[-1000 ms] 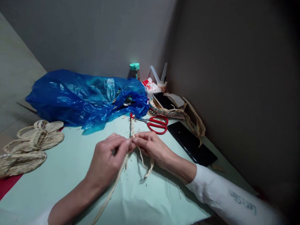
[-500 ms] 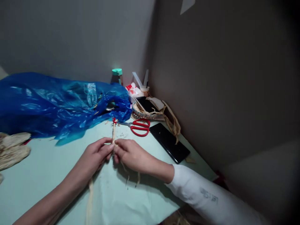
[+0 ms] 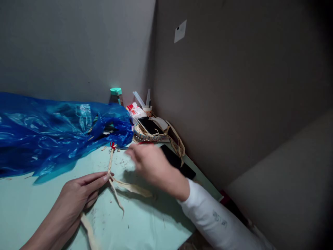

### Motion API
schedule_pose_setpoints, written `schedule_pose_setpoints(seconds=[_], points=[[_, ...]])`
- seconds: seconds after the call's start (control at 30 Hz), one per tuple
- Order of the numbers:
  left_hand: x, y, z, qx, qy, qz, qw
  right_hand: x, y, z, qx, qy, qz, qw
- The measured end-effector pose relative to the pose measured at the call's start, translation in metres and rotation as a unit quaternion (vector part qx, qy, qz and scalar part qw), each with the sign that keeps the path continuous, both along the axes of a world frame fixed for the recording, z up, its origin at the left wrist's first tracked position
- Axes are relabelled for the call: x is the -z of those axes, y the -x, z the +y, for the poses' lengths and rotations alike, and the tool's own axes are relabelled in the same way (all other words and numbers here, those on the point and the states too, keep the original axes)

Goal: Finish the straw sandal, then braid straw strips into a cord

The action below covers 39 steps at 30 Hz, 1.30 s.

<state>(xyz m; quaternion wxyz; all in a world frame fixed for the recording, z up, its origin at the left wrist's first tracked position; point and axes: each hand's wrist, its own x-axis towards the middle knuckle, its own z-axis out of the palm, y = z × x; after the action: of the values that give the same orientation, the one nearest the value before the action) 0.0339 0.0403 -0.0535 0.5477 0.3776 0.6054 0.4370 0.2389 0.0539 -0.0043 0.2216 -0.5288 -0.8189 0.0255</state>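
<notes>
My left hand [image 3: 78, 192] pinches a thin braid of pale dried plant strips [image 3: 110, 160], with its fingers closed at the lower end. The braid's top is bound with a red tie [image 3: 112, 145]. Below the pinch, loose strips [image 3: 132, 188] spread to the right and downward, and a wider strip [image 3: 88, 229] hangs under my left wrist. Away from the braid, my right hand [image 3: 149, 163] hovers over the table near the scissors. It is smeared by motion, so its fingers are unclear. Only a bit of the scissors' red handle [image 3: 145, 142] shows; the hand hides most of them.
A big blue plastic bag [image 3: 52, 135] lies along the back wall. Behind it stands a bottle with a green cap [image 3: 116, 91]. A basket [image 3: 148, 137] holds a phone and dried strips. Beside it lies a black phone [image 3: 187, 170], partly behind my right hand.
My right hand has let go of the strips and moved up and right over the scissors. My left hand still holds the braid. The camera view has shifted to the right.
</notes>
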Motion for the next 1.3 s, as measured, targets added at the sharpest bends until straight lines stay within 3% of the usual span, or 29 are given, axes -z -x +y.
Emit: schedule_pose_setpoints(seconds=[0.1, 0.2, 0.3, 0.47, 0.6, 0.7, 0.77, 0.83, 0.9, 1.0, 1.07, 1.13, 1.3], points=[[-0.002, 0.000, 0.001, 0.001, 0.034, -0.040, 0.999, -0.019, -0.048, 0.023, 0.206, -0.100, 0.013, 0.973], [-0.002, 0.001, 0.002, 0.010, 0.039, -0.074, 0.996, -0.018, -0.085, 0.037, 0.343, -0.034, -0.079, 0.935], [-0.002, 0.002, 0.000, 0.015, 0.031, -0.092, 0.995, -0.006, -0.096, 0.040, 0.355, 0.023, -0.140, 0.924], [-0.003, 0.002, -0.001, 0.033, 0.024, -0.120, 0.992, 0.008, -0.089, 0.044, 0.357, 0.032, -0.150, 0.922], [-0.001, 0.006, 0.001, 0.056, 0.026, -0.128, 0.990, 0.005, -0.089, 0.047, 0.369, 0.022, -0.152, 0.917], [0.001, 0.008, 0.001, 0.063, 0.028, -0.127, 0.990, -0.007, -0.088, 0.042, 0.399, -0.063, -0.094, 0.910], [0.000, 0.007, 0.000, 0.060, 0.021, -0.120, 0.991, -0.017, -0.084, 0.038, 0.371, -0.143, 0.012, 0.918], [-0.003, 0.004, -0.003, 0.057, 0.006, -0.107, 0.993, -0.023, -0.075, 0.034, 0.263, -0.158, 0.166, 0.937], [-0.007, 0.001, -0.006, 0.054, -0.008, -0.092, 0.994, -0.025, -0.062, 0.030, 0.109, -0.061, 0.334, 0.934], [-0.010, -0.003, -0.010, 0.056, -0.022, -0.076, 0.995, -0.018, -0.036, 0.024, -0.066, 0.172, 0.481, 0.857], [-0.011, -0.004, -0.012, 0.057, -0.034, -0.070, 0.995, -0.010, -0.018, 0.019, -0.121, 0.274, 0.492, 0.817], [-0.012, -0.005, -0.012, 0.058, -0.052, -0.071, 0.994, 0.000, -0.003, 0.015, -0.152, 0.329, 0.476, 0.801], [-0.011, -0.006, -0.010, 0.071, -0.064, -0.090, 0.991, 0.024, 0.018, 0.010, -0.176, 0.381, 0.410, 0.810]])
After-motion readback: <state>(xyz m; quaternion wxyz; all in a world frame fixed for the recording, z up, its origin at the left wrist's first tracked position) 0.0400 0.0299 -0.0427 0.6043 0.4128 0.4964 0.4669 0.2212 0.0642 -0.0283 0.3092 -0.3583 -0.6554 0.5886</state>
